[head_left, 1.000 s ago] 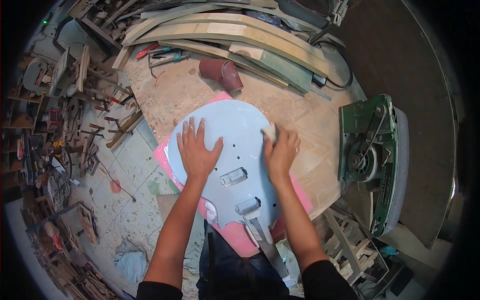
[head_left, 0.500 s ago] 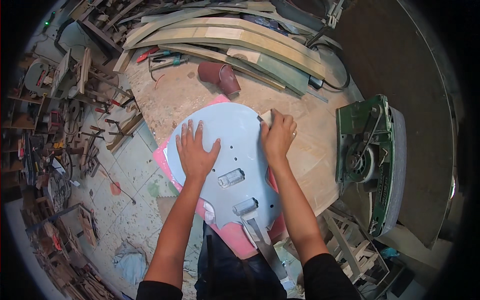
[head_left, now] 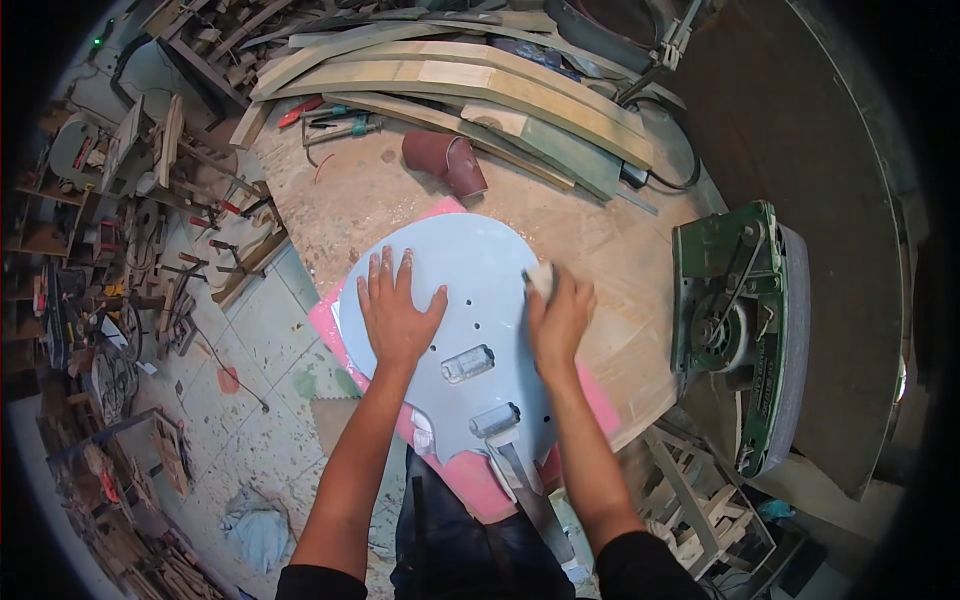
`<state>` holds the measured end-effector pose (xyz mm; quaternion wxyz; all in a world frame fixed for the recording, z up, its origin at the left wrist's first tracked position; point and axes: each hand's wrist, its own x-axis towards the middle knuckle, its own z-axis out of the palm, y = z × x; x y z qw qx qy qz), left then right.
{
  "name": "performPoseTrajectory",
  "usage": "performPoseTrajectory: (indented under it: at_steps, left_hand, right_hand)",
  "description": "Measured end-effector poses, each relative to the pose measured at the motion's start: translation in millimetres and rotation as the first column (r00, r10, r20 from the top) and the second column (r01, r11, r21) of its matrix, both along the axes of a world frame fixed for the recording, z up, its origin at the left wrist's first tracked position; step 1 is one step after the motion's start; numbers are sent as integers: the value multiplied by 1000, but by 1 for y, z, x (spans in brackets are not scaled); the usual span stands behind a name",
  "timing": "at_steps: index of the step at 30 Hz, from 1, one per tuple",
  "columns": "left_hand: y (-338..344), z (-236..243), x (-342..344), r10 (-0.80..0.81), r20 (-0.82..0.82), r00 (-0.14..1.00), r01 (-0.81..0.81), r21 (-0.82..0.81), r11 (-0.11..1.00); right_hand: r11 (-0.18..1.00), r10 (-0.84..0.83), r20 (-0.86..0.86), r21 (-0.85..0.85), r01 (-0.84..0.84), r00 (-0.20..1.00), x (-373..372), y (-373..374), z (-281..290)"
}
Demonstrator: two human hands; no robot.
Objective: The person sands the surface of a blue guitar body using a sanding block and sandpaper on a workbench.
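A pale blue-grey electric guitar body (head_left: 478, 255) lies flat on a pink padded sheet (head_left: 475, 480), with two pickup cavities and several small holes in its face. My left hand (head_left: 397, 310) rests flat on the left part of it, fingers spread, dusty at the tips. At the body's right edge, my right hand (head_left: 562, 315) has its fingers closed round a small pale sanding block (head_left: 541, 279) with a dark face, which touches that edge. A strip-like neck piece (head_left: 525, 490) extends from the body's near end toward my lap.
A bent maroon sandpaper roll (head_left: 445, 160) lies beyond the body on the wooden workbench (head_left: 330, 200). Behind it are stacked curved wood pieces (head_left: 450, 78) and clamps (head_left: 340, 125). A green belt sander (head_left: 735, 335) stands at right. Scrap wood and tools crowd the tiled floor (head_left: 240, 340) at left.
My right hand has moved slightly toward me along the body's right edge with the block, which now shows more. The guitar body sits slightly lower and further right in view.
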<state>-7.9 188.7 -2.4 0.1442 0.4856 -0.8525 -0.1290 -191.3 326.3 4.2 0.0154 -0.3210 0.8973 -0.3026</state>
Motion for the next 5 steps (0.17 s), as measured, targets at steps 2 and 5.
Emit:
performPoseTrajectory:
  at_steps: [2,5]
  left_hand:
    - [0,1,2,2,8,1000,-2,11,1000]
    - [-1,1,-1,-1,24,1000,-1,48,999]
  right_hand:
    - [999,-42,45,-10,42,998,21,23,0]
    - [986,-143,114,97,132,983,12,9,2]
